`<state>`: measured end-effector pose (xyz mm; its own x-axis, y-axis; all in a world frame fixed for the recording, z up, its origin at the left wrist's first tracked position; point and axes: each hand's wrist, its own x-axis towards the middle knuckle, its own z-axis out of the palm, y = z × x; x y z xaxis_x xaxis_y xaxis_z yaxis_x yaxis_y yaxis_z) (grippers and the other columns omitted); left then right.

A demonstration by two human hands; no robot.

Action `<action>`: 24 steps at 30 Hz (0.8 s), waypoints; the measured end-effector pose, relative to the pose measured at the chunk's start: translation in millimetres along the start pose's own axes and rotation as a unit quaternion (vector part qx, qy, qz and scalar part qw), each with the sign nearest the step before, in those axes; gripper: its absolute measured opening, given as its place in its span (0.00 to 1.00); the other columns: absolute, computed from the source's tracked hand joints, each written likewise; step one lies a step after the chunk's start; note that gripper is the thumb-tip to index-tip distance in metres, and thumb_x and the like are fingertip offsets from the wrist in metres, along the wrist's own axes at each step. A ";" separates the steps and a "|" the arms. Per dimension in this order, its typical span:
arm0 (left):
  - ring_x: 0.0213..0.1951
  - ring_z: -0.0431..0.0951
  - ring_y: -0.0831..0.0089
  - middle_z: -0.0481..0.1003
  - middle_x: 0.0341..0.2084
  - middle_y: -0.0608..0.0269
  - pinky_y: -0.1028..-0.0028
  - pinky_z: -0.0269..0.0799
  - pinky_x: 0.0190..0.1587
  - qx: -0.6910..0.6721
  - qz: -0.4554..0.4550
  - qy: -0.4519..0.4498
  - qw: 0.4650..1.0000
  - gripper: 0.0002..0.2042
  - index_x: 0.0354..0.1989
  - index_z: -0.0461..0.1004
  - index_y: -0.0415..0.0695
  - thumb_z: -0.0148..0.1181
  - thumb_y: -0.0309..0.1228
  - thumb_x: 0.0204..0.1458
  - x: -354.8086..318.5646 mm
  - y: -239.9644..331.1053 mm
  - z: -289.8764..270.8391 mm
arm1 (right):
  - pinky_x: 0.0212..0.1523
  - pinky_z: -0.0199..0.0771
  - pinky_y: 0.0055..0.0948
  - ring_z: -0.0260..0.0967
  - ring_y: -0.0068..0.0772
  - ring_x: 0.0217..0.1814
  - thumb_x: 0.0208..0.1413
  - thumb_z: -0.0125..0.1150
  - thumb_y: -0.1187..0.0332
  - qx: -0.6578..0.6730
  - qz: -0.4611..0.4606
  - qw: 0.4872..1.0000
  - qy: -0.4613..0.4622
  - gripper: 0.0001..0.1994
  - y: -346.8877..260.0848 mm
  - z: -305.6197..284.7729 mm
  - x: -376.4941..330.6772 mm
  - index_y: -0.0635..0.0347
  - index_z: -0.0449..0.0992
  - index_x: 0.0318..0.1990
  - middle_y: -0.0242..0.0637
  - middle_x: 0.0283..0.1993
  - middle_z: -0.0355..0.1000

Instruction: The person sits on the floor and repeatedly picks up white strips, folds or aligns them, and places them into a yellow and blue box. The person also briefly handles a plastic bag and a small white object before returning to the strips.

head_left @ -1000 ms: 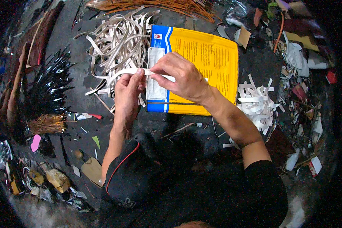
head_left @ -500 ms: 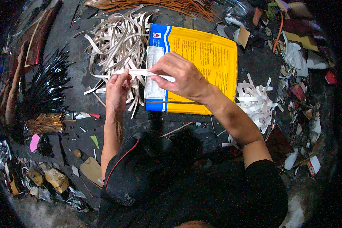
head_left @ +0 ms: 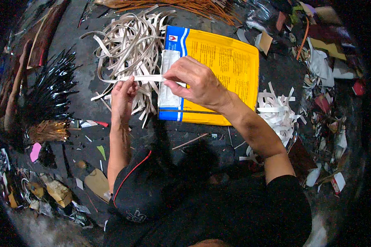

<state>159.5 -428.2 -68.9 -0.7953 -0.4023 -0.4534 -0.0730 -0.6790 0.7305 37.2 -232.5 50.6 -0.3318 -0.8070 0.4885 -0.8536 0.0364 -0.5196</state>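
White strip [head_left: 147, 78] stretches between my left hand [head_left: 122, 98], which pinches it over the tangled strips [head_left: 130, 41], and my right hand [head_left: 199, 85], clamped on it above the yellow panel [head_left: 244, 57], and I'd do best holding it flat, evenly tensioned and untwisted

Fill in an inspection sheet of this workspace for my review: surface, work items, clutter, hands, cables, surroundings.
Surface: dark ground, scattered with scraps.
Work items: white strip held taut; long-strip tangle left of the yellow-and-blue panel; short-strip pile to its right.
Clutter: mixed scraps along both sides, including a pink piece.
Hands: left hand and right hand both pinch the strip.
Cables: nothing seen for certain; an orange strand is unclear.
Surroundings: dark bristly bundle left; orange-brown sticks beyond.
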 end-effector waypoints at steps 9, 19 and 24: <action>0.25 0.70 0.81 0.74 0.25 0.65 0.83 0.62 0.27 0.022 0.002 0.015 1.000 0.07 0.32 0.72 0.40 0.60 0.30 0.54 3.6 0.3 -15.6 | 0.33 0.71 0.32 0.69 0.38 0.33 0.46 0.66 0.74 -0.020 -0.004 1.000 -0.006 0.06 0.4 -1.6 -3.6 0.61 0.76 0.32 0.37 0.30 0.71; 0.29 0.74 0.76 0.74 0.28 0.62 0.79 0.72 0.33 -0.019 0.025 -0.014 0.999 0.08 0.38 0.69 0.39 0.58 0.29 0.56 8.5 8.3 -41.1 | 0.35 0.71 0.31 0.68 0.38 0.34 0.43 0.64 0.77 -0.117 0.002 0.992 -0.054 0.08 -17.3 -9.4 -16.1 0.63 0.76 0.34 0.38 0.32 0.70; 0.44 0.75 0.71 0.74 0.43 0.59 0.68 0.72 0.51 -0.010 0.112 0.020 0.994 0.13 0.48 0.69 0.41 0.56 0.30 0.56 -28.3 93.6 15.4 | 0.40 0.70 0.35 0.67 0.41 0.38 0.49 0.60 0.71 -0.061 0.031 0.994 -0.081 0.07 -14.2 -24.3 -11.4 0.63 0.75 0.35 0.40 0.32 0.67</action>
<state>165.8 -470.9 20.2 -0.7659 -0.5680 -0.3014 0.1147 -0.5819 0.8052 43.3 -209.5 69.4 -0.3252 -0.8848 0.3338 -0.8794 0.1531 -0.4509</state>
